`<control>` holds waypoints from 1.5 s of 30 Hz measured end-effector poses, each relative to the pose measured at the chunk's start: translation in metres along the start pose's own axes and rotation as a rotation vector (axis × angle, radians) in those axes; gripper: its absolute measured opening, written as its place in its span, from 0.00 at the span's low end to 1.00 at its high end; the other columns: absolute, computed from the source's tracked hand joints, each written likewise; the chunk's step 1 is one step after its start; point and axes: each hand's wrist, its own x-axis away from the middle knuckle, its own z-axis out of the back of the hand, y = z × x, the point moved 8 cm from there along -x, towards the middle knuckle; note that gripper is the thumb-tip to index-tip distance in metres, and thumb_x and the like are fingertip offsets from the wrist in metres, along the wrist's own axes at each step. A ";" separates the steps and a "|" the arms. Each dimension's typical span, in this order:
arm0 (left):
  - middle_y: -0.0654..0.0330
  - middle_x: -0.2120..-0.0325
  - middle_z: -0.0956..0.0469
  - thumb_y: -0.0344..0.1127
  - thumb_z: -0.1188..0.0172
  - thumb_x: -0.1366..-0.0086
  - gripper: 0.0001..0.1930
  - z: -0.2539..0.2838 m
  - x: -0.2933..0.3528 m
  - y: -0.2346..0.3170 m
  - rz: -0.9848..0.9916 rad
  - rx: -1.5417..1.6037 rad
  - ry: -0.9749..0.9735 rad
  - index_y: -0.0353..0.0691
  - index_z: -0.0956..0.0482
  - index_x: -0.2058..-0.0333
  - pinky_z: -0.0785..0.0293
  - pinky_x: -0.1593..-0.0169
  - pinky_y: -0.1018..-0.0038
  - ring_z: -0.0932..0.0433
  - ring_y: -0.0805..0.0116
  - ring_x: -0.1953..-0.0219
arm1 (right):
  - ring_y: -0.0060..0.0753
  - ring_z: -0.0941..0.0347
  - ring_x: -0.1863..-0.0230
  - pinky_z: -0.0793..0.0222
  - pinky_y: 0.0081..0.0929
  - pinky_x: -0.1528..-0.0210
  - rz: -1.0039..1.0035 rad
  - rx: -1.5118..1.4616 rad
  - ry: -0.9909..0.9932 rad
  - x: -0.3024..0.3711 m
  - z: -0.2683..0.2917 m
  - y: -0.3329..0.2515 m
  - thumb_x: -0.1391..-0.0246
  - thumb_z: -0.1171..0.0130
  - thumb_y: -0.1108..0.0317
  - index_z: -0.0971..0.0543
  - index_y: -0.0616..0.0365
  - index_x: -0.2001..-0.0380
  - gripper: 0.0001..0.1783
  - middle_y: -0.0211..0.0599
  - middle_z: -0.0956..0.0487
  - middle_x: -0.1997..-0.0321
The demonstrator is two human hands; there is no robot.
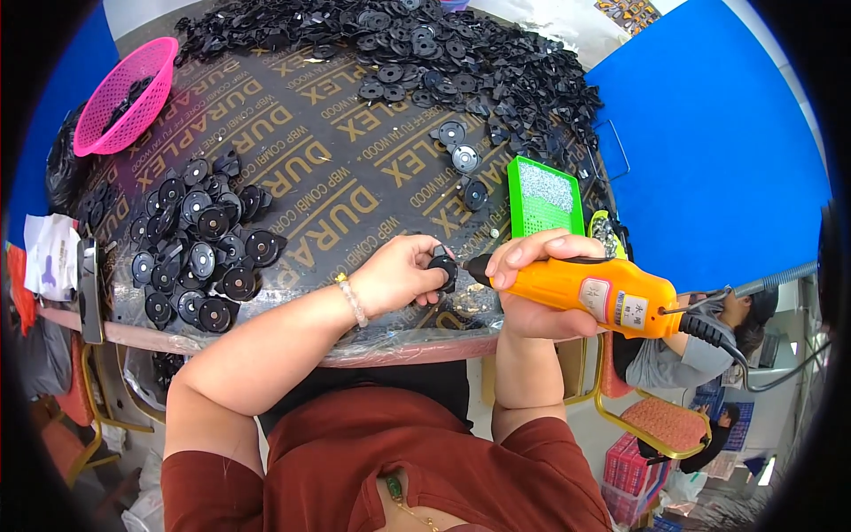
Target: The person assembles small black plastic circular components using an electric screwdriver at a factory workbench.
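My left hand (409, 277) pinches a small round black plastic part (442, 268) near the front edge of the table. An orange electric screwdriver (585, 291) lies in the grip of my right hand (545, 279), its black nose pointing left at that part. Whether the bit touches the part I cannot tell. Just beyond my right hand stands a green tray (523, 219) with many small silvery screws (547, 186). Three loose black parts, one a black disc (476, 194), lie left of the tray. To the left, a pile of similar black discs (202, 259) spreads over the table.
A large heap of black parts (425, 44) covers the far side of the dark printed tabletop (310, 177). At the far left is a pink basket (124, 97). The screwdriver's black cable (709, 332) trails right. Blue panel (709, 151) at right; chair (660, 424) and other people behind.
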 end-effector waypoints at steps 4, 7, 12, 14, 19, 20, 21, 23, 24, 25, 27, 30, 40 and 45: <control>0.65 0.72 0.23 0.23 0.45 0.37 0.11 0.001 0.000 -0.001 0.006 -0.007 0.002 0.34 0.27 0.55 0.27 0.72 0.83 0.24 0.79 0.75 | 0.31 0.25 0.74 0.23 0.28 0.69 -0.001 0.013 -0.022 0.002 -0.001 0.003 0.55 0.44 0.30 0.34 0.61 0.56 0.42 0.45 0.25 0.67; 0.65 0.71 0.22 0.23 0.46 0.37 0.10 0.001 0.001 -0.001 0.010 -0.019 0.004 0.34 0.26 0.56 0.27 0.72 0.83 0.24 0.79 0.74 | 0.30 0.25 0.74 0.24 0.24 0.70 0.025 0.064 -0.049 0.004 -0.002 0.004 0.55 0.45 0.30 0.33 0.61 0.57 0.42 0.45 0.24 0.67; 0.63 0.76 0.22 0.24 0.45 0.38 0.07 0.001 0.001 -0.001 -0.004 -0.003 0.016 0.33 0.25 0.61 0.26 0.73 0.82 0.22 0.78 0.76 | 0.32 0.26 0.77 0.25 0.29 0.71 -0.026 0.150 -0.110 0.011 -0.006 0.008 0.55 0.46 0.28 0.33 0.61 0.58 0.43 0.48 0.24 0.68; 0.63 0.76 0.22 0.24 0.45 0.38 0.07 0.000 0.002 0.001 -0.002 -0.006 0.013 0.33 0.24 0.61 0.26 0.73 0.82 0.23 0.78 0.76 | 0.32 0.26 0.77 0.25 0.29 0.71 -0.028 0.139 -0.122 0.012 -0.007 0.008 0.55 0.45 0.28 0.32 0.61 0.58 0.43 0.47 0.24 0.68; 0.63 0.75 0.22 0.24 0.45 0.38 0.07 -0.003 0.001 0.001 0.011 -0.026 -0.026 0.34 0.24 0.61 0.26 0.72 0.82 0.23 0.78 0.77 | 0.29 0.24 0.74 0.24 0.20 0.73 -0.066 -0.007 -0.113 0.006 -0.002 0.003 0.57 0.43 0.31 0.31 0.62 0.60 0.41 0.45 0.22 0.67; 0.63 0.75 0.23 0.24 0.45 0.38 0.07 -0.006 0.001 0.002 0.016 -0.033 -0.060 0.34 0.25 0.61 0.26 0.73 0.82 0.24 0.78 0.77 | 0.30 0.26 0.78 0.25 0.24 0.76 -0.016 0.003 -0.110 0.002 0.006 0.000 0.55 0.48 0.26 0.31 0.63 0.59 0.44 0.46 0.23 0.69; 0.64 0.76 0.23 0.24 0.45 0.38 0.06 -0.009 0.001 0.002 0.021 -0.041 -0.095 0.35 0.25 0.61 0.27 0.73 0.82 0.24 0.78 0.77 | 0.30 0.26 0.79 0.25 0.26 0.77 -0.018 -0.044 -0.055 -0.003 0.015 -0.004 0.55 0.48 0.26 0.31 0.63 0.59 0.44 0.46 0.23 0.70; 0.62 0.71 0.23 0.23 0.45 0.38 0.09 -0.004 0.004 0.004 0.034 0.023 -0.034 0.36 0.27 0.58 0.25 0.71 0.82 0.23 0.77 0.74 | 0.31 0.26 0.80 0.25 0.27 0.78 0.001 -0.083 0.061 -0.012 0.043 -0.014 0.55 0.46 0.26 0.32 0.62 0.58 0.45 0.47 0.23 0.72; 0.60 0.71 0.23 0.23 0.45 0.38 0.10 -0.001 0.005 0.007 0.031 0.058 0.007 0.36 0.28 0.57 0.24 0.70 0.81 0.23 0.76 0.74 | 0.31 0.26 0.80 0.25 0.27 0.77 -0.043 0.007 0.121 -0.016 0.059 -0.023 0.55 0.44 0.28 0.32 0.62 0.57 0.43 0.47 0.23 0.72; 0.58 0.69 0.24 0.23 0.45 0.39 0.11 0.003 0.005 0.006 0.018 0.145 0.029 0.36 0.30 0.57 0.22 0.68 0.79 0.22 0.74 0.74 | 0.32 0.25 0.79 0.26 0.27 0.77 -0.047 0.120 0.163 -0.018 0.080 -0.029 0.54 0.42 0.29 0.32 0.62 0.57 0.42 0.46 0.23 0.72; 0.58 0.68 0.24 0.22 0.44 0.39 0.11 0.004 0.002 0.008 -0.004 0.255 0.058 0.36 0.31 0.58 0.20 0.66 0.77 0.21 0.71 0.71 | 0.30 0.27 0.79 0.29 0.24 0.78 -0.037 0.415 0.254 -0.019 0.124 -0.040 0.51 0.42 0.32 0.30 0.61 0.58 0.39 0.43 0.24 0.72; 0.58 0.67 0.24 0.21 0.43 0.40 0.11 0.004 -0.002 0.006 -0.047 0.250 0.053 0.37 0.33 0.60 0.20 0.63 0.75 0.19 0.68 0.67 | 0.27 0.29 0.80 0.31 0.22 0.77 -0.036 0.641 0.351 -0.016 0.162 -0.044 0.48 0.43 0.35 0.29 0.62 0.61 0.35 0.40 0.25 0.74; 0.57 0.66 0.24 0.20 0.44 0.40 0.12 0.006 0.003 0.008 0.011 0.306 0.104 0.38 0.33 0.58 0.19 0.63 0.74 0.19 0.66 0.65 | 0.27 0.29 0.80 0.31 0.23 0.77 0.033 0.713 0.457 -0.002 0.196 -0.050 0.46 0.42 0.38 0.30 0.64 0.62 0.34 0.40 0.26 0.74; 0.55 0.62 0.24 0.21 0.45 0.39 0.16 0.005 0.002 0.006 0.045 0.307 0.094 0.32 0.29 0.51 0.19 0.60 0.75 0.19 0.65 0.64 | 0.28 0.29 0.80 0.30 0.24 0.76 0.038 0.686 0.473 0.001 0.198 -0.050 0.49 0.41 0.36 0.30 0.63 0.61 0.36 0.41 0.26 0.74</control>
